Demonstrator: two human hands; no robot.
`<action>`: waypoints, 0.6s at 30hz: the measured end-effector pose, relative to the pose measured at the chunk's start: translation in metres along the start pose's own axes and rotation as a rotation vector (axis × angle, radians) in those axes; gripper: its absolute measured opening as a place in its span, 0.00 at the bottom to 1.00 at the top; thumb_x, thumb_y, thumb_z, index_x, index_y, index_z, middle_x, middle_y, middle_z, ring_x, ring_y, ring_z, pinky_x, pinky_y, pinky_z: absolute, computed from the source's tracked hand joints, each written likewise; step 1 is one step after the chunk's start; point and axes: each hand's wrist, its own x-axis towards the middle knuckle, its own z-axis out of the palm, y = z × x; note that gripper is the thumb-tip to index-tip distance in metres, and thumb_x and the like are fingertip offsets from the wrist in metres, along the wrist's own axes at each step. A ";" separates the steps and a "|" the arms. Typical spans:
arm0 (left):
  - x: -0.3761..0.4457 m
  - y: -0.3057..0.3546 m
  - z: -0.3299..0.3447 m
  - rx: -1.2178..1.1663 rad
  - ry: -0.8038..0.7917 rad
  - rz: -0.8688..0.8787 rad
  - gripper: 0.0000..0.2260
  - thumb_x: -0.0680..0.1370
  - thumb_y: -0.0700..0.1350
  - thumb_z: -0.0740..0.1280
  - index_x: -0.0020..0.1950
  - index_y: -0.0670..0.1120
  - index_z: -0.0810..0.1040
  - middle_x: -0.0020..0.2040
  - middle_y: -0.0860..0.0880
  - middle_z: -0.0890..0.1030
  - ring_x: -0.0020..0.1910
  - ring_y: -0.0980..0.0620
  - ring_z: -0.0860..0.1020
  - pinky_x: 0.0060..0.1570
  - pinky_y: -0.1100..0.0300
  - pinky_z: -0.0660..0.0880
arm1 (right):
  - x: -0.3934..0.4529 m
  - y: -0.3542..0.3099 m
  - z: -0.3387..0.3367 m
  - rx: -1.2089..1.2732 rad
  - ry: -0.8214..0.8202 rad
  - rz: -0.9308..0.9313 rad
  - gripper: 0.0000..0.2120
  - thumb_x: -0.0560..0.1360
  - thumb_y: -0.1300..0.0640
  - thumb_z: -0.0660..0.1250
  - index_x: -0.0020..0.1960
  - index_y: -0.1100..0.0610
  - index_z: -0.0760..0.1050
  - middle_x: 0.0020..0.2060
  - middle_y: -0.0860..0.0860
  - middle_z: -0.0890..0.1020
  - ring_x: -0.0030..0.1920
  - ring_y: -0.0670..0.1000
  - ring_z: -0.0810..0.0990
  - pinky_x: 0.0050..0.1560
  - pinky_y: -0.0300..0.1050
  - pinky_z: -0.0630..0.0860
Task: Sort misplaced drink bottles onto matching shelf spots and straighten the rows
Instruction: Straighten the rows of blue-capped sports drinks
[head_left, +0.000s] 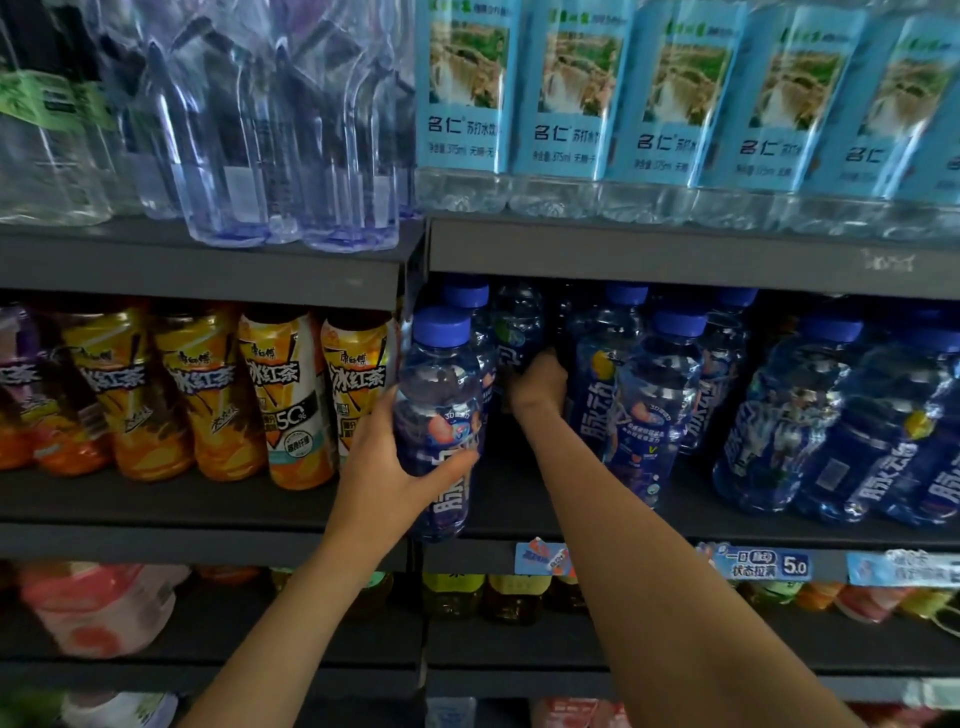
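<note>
Gripping a blue-capped bottle around its middle, the left hand holds it upright at the front edge of the middle shelf, centre of the frame. Just right of it, the right hand reaches deeper, fingers curled round a second blue bottle further back. Matching blue bottles fill the right; orange tea bottles stand at left.

Deep blue bottles with blue caps, orange-yellow tea bottles, pale blue labelled waters, dark grey shelves
</note>
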 end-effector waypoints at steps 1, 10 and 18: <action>0.001 0.000 0.000 0.002 0.001 0.006 0.32 0.64 0.51 0.76 0.64 0.53 0.67 0.61 0.52 0.74 0.60 0.56 0.73 0.54 0.65 0.69 | -0.002 0.000 0.001 0.001 0.007 -0.003 0.23 0.77 0.60 0.65 0.68 0.66 0.63 0.63 0.63 0.73 0.63 0.61 0.73 0.58 0.51 0.72; 0.002 -0.001 0.001 0.006 -0.011 0.018 0.30 0.65 0.50 0.76 0.62 0.56 0.66 0.60 0.53 0.73 0.60 0.57 0.72 0.57 0.61 0.69 | -0.003 0.005 0.001 -0.082 0.017 0.027 0.31 0.74 0.66 0.67 0.72 0.67 0.55 0.68 0.63 0.68 0.67 0.61 0.69 0.63 0.53 0.70; 0.002 0.000 0.002 0.006 -0.011 0.022 0.30 0.65 0.50 0.76 0.62 0.56 0.65 0.61 0.53 0.73 0.60 0.56 0.72 0.57 0.60 0.69 | -0.002 0.001 -0.008 -0.001 -0.031 0.072 0.24 0.76 0.70 0.61 0.70 0.65 0.60 0.66 0.62 0.70 0.66 0.61 0.70 0.63 0.51 0.69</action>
